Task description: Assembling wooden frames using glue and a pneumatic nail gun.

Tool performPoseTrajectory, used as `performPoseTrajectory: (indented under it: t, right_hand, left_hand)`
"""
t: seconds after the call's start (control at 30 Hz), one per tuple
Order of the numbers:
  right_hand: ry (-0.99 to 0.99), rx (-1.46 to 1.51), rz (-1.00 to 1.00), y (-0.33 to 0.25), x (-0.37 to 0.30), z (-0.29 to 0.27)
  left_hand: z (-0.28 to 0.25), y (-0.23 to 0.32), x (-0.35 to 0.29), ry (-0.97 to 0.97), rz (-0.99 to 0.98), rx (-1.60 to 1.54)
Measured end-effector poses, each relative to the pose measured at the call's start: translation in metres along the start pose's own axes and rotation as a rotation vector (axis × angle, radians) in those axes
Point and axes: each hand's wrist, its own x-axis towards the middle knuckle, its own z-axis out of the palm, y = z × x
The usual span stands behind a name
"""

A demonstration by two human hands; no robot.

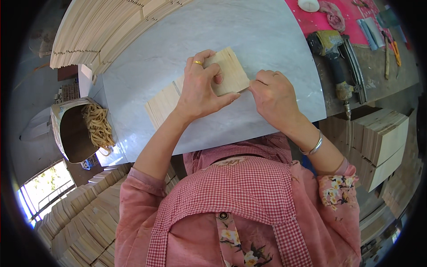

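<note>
Here, two hands (200,86) (273,95), one wooden panel (231,71)

Both forearms extend forward from the lower edge. Left hand (201,86) lies palm-down, fingers curled, thumb extended toward the right hand (273,95), which is loosely fisted, knuckles up.

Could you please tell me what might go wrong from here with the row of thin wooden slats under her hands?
The left hand presses on the row of wooden slats while the right hand pushes at its end, so the row could buckle or fan apart. Thin slat edges might splinter into the fingertips.
</note>
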Motion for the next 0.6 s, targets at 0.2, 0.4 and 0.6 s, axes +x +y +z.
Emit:
performPoseTrajectory:
  t: [0.2,0.4,0.6]
  right_hand:
    - [0.023,0.007,0.000,0.001,-0.002,0.002]
    - [-0.232,0.180,0.146,0.010,0.004,-0.014]
    - [0.127,0.657,0.154,0.024,0.018,0.012]
  left_hand:
    - [0.002,0.002,0.000,0.023,-0.002,-0.038]
    - [0.005,-0.003,-0.003,0.052,0.027,0.023]
    - [0.006,-0.002,-0.003,0.057,0.042,0.038]
